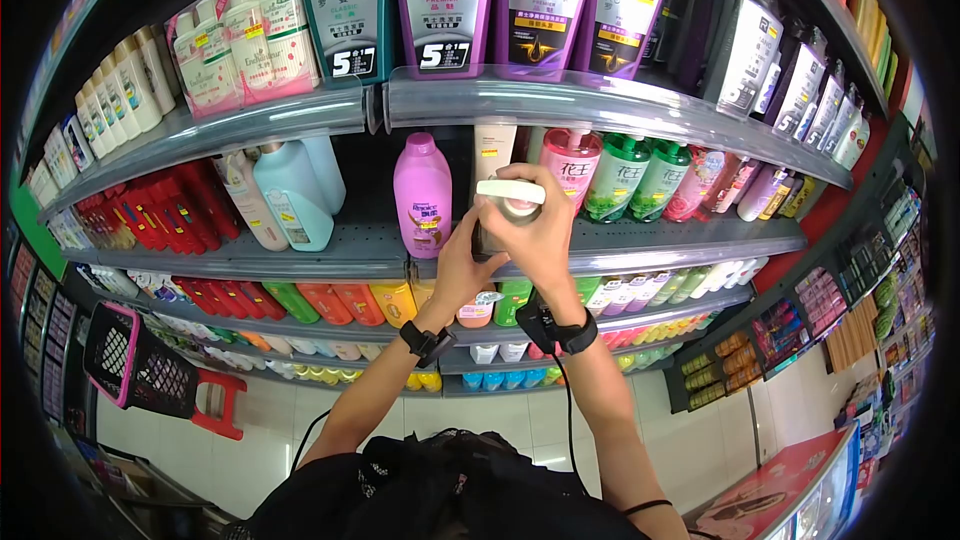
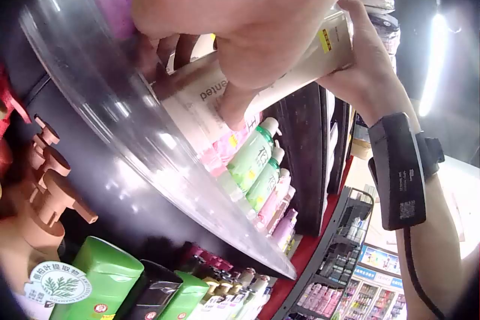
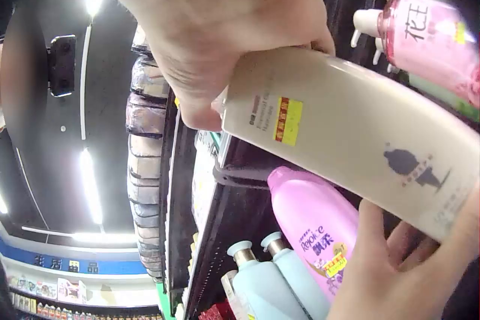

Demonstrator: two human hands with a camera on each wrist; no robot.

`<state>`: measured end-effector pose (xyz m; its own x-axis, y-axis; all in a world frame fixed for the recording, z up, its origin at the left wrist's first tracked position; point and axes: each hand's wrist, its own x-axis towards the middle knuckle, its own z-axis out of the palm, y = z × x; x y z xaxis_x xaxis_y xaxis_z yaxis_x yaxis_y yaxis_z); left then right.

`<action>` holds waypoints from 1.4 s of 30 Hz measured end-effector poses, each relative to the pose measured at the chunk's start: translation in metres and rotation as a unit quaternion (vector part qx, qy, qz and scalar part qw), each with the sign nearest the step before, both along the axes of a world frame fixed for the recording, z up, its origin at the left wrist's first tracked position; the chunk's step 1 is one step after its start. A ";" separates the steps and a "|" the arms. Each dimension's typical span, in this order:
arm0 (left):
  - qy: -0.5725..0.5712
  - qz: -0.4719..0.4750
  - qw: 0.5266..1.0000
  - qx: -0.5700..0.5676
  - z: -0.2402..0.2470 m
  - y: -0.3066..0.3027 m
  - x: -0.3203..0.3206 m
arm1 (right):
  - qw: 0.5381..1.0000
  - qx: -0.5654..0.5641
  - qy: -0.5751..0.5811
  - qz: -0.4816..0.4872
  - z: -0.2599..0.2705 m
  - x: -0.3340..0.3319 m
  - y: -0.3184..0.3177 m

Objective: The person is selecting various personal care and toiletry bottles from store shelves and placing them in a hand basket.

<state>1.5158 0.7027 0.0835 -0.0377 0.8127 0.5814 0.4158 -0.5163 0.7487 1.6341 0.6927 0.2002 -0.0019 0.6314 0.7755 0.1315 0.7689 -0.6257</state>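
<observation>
A tall beige bottle (image 3: 352, 132) with a yellow price tag and a dark figure printed on it is held between both hands. My right hand (image 1: 537, 232) grips its top end, the fingers curled around it just below the pale cap (image 1: 511, 191). Lower down, my left hand (image 1: 466, 265) holds the bottle's bottom part, its fingers wrapped on the side in the right wrist view. Just left of the hands, a pink-purple Rejoice bottle (image 1: 423, 196) stands upright on the shelf. Pink pump bottles (image 1: 571, 160) stand to the right.
Green pump bottles (image 1: 622, 175) continue the row on the right; light-blue bottles (image 1: 295, 195) stand further left. The upper shelf's clear edge strip (image 1: 590, 105) overhangs the hands, with large Romano bottles (image 1: 440, 10) above. A black basket with pink rim (image 1: 110, 355) is at lower left near a red stool (image 1: 218, 405).
</observation>
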 end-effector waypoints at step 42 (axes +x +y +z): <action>0.212 -0.153 0.952 -0.158 -0.001 -0.126 0.018 | 0.982 -0.095 0.104 0.125 -0.073 0.103 -0.110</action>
